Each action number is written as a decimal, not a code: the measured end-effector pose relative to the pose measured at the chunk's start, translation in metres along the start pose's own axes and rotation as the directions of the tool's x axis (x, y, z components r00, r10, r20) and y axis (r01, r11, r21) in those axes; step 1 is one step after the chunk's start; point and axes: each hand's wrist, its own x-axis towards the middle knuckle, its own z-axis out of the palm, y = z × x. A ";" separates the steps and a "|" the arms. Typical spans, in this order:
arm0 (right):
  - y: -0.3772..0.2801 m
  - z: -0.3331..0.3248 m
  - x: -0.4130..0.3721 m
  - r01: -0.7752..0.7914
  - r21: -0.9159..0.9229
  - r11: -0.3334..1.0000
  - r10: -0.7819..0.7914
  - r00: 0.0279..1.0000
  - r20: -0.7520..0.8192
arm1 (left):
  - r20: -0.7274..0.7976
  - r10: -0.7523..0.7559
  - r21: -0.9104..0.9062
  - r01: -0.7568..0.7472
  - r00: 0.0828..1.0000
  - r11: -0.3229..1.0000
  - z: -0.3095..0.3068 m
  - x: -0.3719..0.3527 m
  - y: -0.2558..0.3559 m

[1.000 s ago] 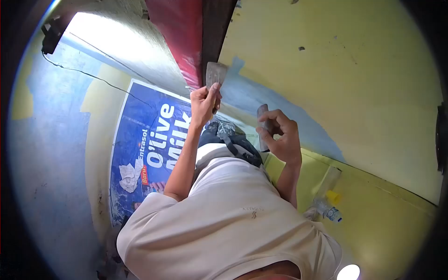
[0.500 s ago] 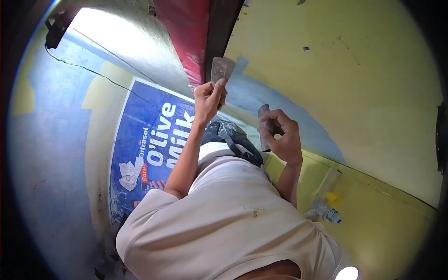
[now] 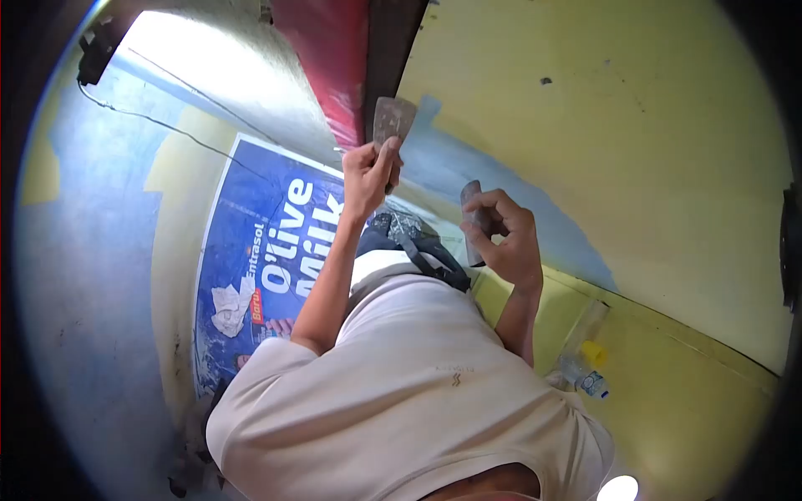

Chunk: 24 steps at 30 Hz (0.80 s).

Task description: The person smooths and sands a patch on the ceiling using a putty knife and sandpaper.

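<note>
My left hand [image 3: 368,179] is closed around a putty knife, with the thumb pressed along it. The knife's wide, worn grey-brown blade [image 3: 393,118] points up, in front of a dark post. To the right, my right hand [image 3: 508,238] pinches a narrow, slightly curved dark grey flat piece [image 3: 473,219] between thumb and fingers. That piece stands nearly upright and is seen almost edge-on; its kind is unclear. A gap separates the two hands, both held out in front of my pale shirt [image 3: 418,359].
A blue milk poster [image 3: 242,217] covers part of the left wall. Ahead hang a red sheet [image 3: 330,58] and the dark post [image 3: 393,50]. The yellow panel [image 3: 601,125] at right has a blue-grey patch. A clear plastic bottle [image 3: 585,380] lies lower right. A lamp [image 3: 171,54] glows upper left.
Both hands keep their holds and barely move. The whole view shifts slightly, and the putty knife sits a little further left and higher.
</note>
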 end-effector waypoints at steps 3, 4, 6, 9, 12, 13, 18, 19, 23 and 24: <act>0.004 -0.003 0.000 0.015 -0.017 1.000 -0.015 1.000 0.007 | -0.017 0.002 -0.017 -0.002 1.000 1.000 0.001 0.000 -0.010; 0.005 -0.002 0.000 0.017 -0.004 1.000 -0.017 1.000 -0.002 | -0.023 0.003 -0.019 -0.003 1.000 1.000 0.001 -0.003 -0.009; 0.011 -0.002 0.001 0.033 0.022 0.999 -0.033 0.999 -0.015 | -0.027 0.033 0.002 -0.033 0.999 0.999 0.002 -0.001 -0.006; 0.012 -0.005 0.002 0.011 -0.009 1.000 -0.011 1.000 -0.027 | -0.009 -0.013 0.015 0.013 1.000 1.000 0.001 -0.001 -0.002; 0.004 -0.004 0.006 0.034 -0.051 0.998 -0.035 0.999 -0.012 | -0.018 -0.015 -0.037 0.015 1.000 0.999 0.001 0.000 -0.011; 0.003 -0.004 0.007 0.043 -0.060 0.997 -0.044 0.999 -0.008 | -0.018 -0.026 -0.033 0.026 0.999 0.999 0.001 0.000 -0.011; 0.001 -0.006 0.002 -0.006 -0.012 1.000 0.007 1.000 0.030 | -0.014 -0.033 0.014 0.033 0.999 0.999 0.003 -0.008 -0.006; -0.001 -0.006 0.004 -0.006 -0.007 1.000 0.007 0.999 0.033 | -0.027 -0.037 0.006 0.037 0.999 0.999 0.004 -0.008 -0.010; 0.009 -0.006 0.006 0.014 -0.016 1.000 -0.014 1.000 0.006 | -0.032 -0.009 -0.019 0.009 0.999 1.000 0.009 -0.003 -0.013; 0.007 -0.007 0.007 0.002 -0.003 1.000 -0.002 1.000 0.005 | -0.029 0.003 -0.008 -0.003 1.000 1.000 0.010 -0.002 -0.002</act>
